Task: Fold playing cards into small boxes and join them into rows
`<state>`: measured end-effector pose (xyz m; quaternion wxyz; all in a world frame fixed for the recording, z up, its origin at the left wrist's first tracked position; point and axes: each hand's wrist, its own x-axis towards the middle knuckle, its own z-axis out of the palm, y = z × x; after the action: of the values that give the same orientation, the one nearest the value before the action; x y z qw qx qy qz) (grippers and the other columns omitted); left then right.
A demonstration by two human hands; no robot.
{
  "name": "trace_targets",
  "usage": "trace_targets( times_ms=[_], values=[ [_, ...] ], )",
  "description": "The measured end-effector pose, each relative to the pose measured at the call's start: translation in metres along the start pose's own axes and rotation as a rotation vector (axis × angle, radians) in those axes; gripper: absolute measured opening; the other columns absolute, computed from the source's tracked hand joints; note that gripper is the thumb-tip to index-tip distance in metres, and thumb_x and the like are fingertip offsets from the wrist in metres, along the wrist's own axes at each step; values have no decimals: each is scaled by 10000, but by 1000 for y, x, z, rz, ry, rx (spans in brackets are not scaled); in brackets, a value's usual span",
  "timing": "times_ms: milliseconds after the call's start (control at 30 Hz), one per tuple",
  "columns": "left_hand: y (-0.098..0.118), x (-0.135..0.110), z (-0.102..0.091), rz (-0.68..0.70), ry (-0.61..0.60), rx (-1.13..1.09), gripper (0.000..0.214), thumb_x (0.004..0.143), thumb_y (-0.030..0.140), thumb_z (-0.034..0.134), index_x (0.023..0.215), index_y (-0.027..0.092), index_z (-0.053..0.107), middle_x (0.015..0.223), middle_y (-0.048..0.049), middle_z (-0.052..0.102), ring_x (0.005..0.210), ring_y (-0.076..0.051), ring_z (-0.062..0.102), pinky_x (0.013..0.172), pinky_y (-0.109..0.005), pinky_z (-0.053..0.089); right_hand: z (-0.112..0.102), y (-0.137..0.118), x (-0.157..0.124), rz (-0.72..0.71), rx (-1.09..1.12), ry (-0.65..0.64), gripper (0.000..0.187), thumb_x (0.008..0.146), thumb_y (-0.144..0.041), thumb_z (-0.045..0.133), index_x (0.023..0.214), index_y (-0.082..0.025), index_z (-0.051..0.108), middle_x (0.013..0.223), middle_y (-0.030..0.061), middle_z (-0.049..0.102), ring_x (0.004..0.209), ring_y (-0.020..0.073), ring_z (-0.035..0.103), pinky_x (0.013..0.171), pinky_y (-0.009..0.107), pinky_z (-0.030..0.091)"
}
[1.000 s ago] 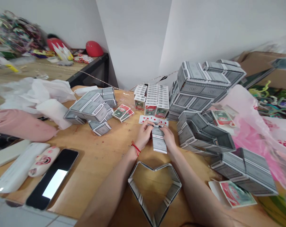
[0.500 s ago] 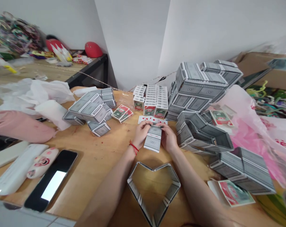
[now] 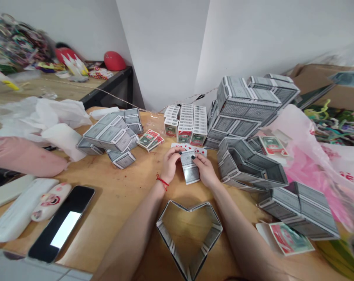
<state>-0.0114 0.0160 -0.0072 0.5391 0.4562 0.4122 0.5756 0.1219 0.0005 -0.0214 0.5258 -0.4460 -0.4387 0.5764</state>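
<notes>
Between my two hands is a pair of grey-backed playing cards [image 3: 191, 171], one above the other, backs facing up. My left hand [image 3: 170, 164], with a red string at the wrist, pinches the upper left edge. My right hand [image 3: 205, 168] grips the right side, thumb on top. Just beyond them lies a row of face-up cards [image 3: 201, 150], partly covered by my hands. Nearer to me, between my forearms, a heart-shaped frame [image 3: 210, 242] made of cards stands on the wooden table [image 3: 118, 218].
Card boxes [image 3: 185, 119] stand in rows at the back, with two loose packs [image 3: 150, 139] beside them. Folded-card structures [image 3: 109, 132] sit left; a tall stack [image 3: 244, 101] and a hollow card frame [image 3: 253, 166] stand right. A phone [image 3: 62, 224] lies front left.
The cards have shifted and tilted slightly in my hands. My left hand has moved a little left, and my right thumb now lies on the cards' top face.
</notes>
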Motion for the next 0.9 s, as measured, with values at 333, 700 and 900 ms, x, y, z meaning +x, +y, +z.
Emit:
trace_targets(
  times_ms=[333,700,900],
  values=[
    [0,3,-1,-254,-80,-169,213,653,291,623,772,117,657,744,-34,647,684,-125,566,631,-234,429,12,-10,-9,-96,-159,-22,190,696,-407,588,731,-222,617,607,-12,550,555,133,466,531,251,370],
    [-7,1,1,-247,-83,-116,216,602,310,672,697,117,648,677,-23,631,616,-108,525,606,-234,401,9,-2,-9,-161,-307,32,192,758,-363,493,751,-186,566,628,-10,525,577,129,443,555,240,349],
    [-9,2,1,-159,-32,39,222,631,328,642,713,123,669,682,-24,636,629,-119,519,629,-246,392,8,-1,-8,-157,-338,40,194,760,-366,489,710,-186,543,615,-16,494,576,124,418,552,234,330]
  ],
)
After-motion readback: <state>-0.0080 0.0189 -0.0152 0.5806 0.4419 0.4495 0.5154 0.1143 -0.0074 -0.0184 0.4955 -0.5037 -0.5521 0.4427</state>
